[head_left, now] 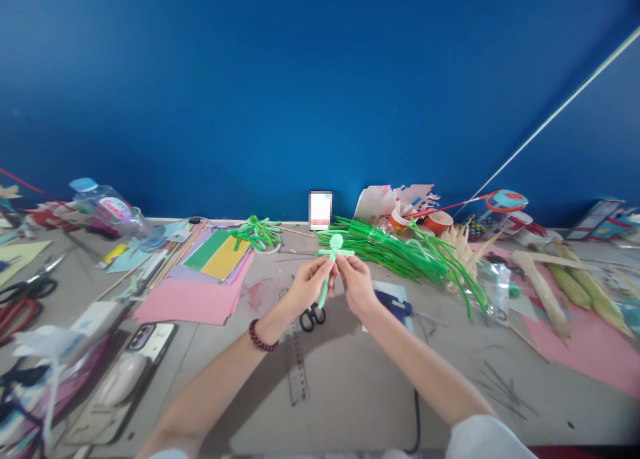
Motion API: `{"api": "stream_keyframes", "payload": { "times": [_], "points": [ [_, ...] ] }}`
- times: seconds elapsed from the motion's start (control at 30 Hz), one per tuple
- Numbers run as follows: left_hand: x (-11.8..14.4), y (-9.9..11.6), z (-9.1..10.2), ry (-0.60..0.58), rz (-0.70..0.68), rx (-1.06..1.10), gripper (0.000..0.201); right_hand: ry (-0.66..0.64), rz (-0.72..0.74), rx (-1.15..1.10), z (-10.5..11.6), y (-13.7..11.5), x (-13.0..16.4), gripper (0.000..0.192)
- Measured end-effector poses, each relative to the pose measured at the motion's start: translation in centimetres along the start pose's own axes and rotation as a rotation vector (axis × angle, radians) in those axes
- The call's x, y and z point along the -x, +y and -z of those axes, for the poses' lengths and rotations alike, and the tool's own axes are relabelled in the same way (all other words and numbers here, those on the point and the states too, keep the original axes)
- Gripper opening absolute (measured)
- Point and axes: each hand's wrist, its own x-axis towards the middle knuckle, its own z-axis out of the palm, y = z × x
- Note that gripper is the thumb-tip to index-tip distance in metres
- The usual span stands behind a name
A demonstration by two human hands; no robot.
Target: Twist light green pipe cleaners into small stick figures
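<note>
Light is bright and even, with soft shadows under both forearms on the table (350,379) below the grip. Wide-angle distortion bends the edges; things far left and right of the grip look smeared

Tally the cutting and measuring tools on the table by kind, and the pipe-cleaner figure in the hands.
Scissors: 3, one black pair below the hands, one black pair and one red pair at far left
Ruler: 1
Pipe-cleaner figure: 1
Total: 5
</note>
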Motion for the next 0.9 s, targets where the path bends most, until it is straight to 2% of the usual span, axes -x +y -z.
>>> {"api": "stream_keyframes", "payload": {
  "times": [0.1, 0.23, 0.37, 0.43, 0.5, 0.63, 0.7, 0.8, 0.9],
  "points": [
    [0.0, 0.2, 0.1, -0.051, 0.059, 0.149, 0.037, -0.160, -0.108, -0.068, 0.2, -0.3, -0.1, 0.033],
    [-0.1, 0.5, 0.4, -0.165, 0.126, 0.243, 0.039, -0.292, -0.234, -0.057, 0.9, -1.1, -0.5, 0.034],
    [-0.4, 0.6, 0.9, -0.224, 0.166, 0.283, 0.035, -0.375, -0.241, -0.008, 1.3, -1.5, -0.7, 0.035],
    [-0.5, 0.6, 1.0, -0.188, 0.125, 0.228, 0.032, -0.317, -0.181, -0.004, 1.3, -1.5, -0.8, 0.034],
    [-0.6, 0.5, 1.0, -0.121, 0.053, 0.079, 0.028, -0.210, -0.103, 0.009, 1.2, -1.3, -0.9, 0.030],
    [-0.6, 0.0, 0.8, 0.170, -0.142, -0.331, 0.025, 0.008, 0.110, 0.142, 1.1, -0.8, -1.1, 0.021],
    [-0.4, -0.2, 0.8, 0.272, -0.239, -0.504, 0.024, 0.083, 0.183, 0.218, 1.1, -0.6, -1.1, 0.019],
    [0.0, -0.4, 0.7, 0.249, -0.314, -0.624, 0.029, 0.144, 0.207, 0.258, 1.1, -0.3, -0.8, 0.018],
    [0.2, -0.4, 0.4, 0.180, -0.294, -0.565, 0.035, 0.174, 0.141, 0.164, 0.8, -0.4, -0.3, 0.019]
  ]
}}
